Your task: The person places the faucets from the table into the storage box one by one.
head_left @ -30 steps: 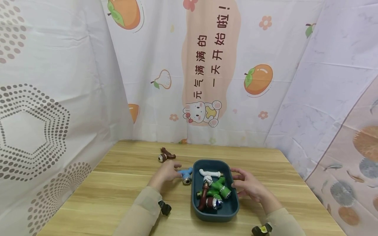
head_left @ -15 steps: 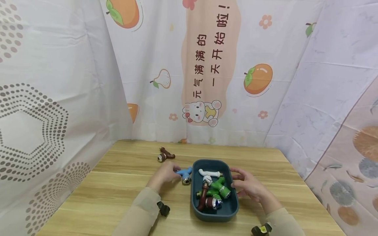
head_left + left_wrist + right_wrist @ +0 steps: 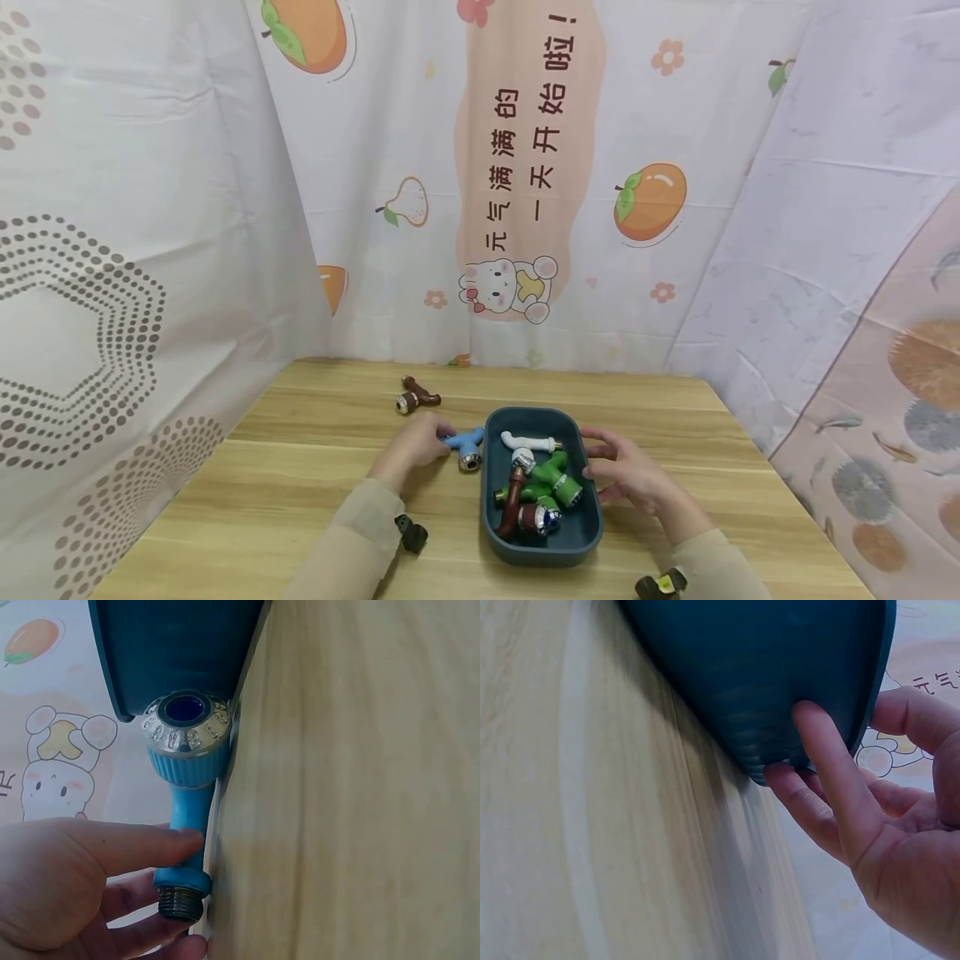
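Observation:
My left hand (image 3: 418,437) pinches the threaded end of a small blue tap (image 3: 470,447) left of the dark teal bin (image 3: 543,554). In the left wrist view the thumb lies along the tap's stem (image 3: 193,806), with fingers beneath it; its silver collar (image 3: 187,727) faces the bin. My right hand (image 3: 630,471) touches the bin's right wall with spread, loosely bent fingers (image 3: 825,742). Inside the bin are a white tap (image 3: 528,442), a green tap (image 3: 558,482) and a brown tap (image 3: 512,504), among other taps partly covered by them.
A second brown tap (image 3: 420,395) with a silver collar lies farther back on the wooden table (image 3: 652,400), beyond my left hand. Printed curtains (image 3: 405,275) hang at the back and on both sides.
My left hand has closed in on the blue tap's end and now pinches it. The right hand stays at the bin's wall. The whole view has shifted slightly.

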A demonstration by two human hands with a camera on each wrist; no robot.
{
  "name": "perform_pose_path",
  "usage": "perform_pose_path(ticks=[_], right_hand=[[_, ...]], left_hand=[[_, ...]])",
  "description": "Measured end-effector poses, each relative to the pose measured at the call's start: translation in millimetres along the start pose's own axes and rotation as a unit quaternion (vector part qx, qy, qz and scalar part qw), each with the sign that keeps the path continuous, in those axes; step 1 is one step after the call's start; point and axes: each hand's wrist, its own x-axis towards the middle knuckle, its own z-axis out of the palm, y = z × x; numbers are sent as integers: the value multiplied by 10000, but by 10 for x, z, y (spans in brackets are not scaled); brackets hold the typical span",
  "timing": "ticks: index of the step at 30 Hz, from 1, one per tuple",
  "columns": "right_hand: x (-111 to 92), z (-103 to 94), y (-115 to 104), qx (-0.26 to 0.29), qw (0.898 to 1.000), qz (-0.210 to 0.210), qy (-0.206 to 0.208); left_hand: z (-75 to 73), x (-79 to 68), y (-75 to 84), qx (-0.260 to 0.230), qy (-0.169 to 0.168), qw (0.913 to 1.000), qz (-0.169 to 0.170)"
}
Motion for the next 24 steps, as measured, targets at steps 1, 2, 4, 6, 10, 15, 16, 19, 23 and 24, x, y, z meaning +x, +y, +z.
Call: perform_pose_path(ticks=[1,2,4,6,10,15,16,19,23,24], right_hand=[[0,2,-1,-24,10000,-4,6],[-1,4,-2,-40,10000,-3,11],[-2,7,0,-48,10000,6,28],[-2,10,3,-56,10000,6,55],[-2,14,7,-40,10000,16,78],[-3,14,4,-11,10000,-2,62],[-3,14,4,-6,10000,-4,58],[-2,16,3,27,10000,8,47],[-2,15,0,79,9999,52,50],[-4,16,-5,87,9999,59,55]], left_hand=[[-1,-1,-4,21,-1,10000,6],[-4,-2,-5,28,-2,10000,17],[-10,-1,-9,53,0,10000,38],[-14,2,-12,56,14,10000,75],[-21,5,-14,101,16,9998,177],[-27,-7,0,181,-15,9996,231],[-28,-8,0,191,-15,9995,236],[-31,-11,2,213,-36,9995,251],[-39,-14,2,211,-41,9993,299],[-42,-16,4,209,-32,9993,321]])
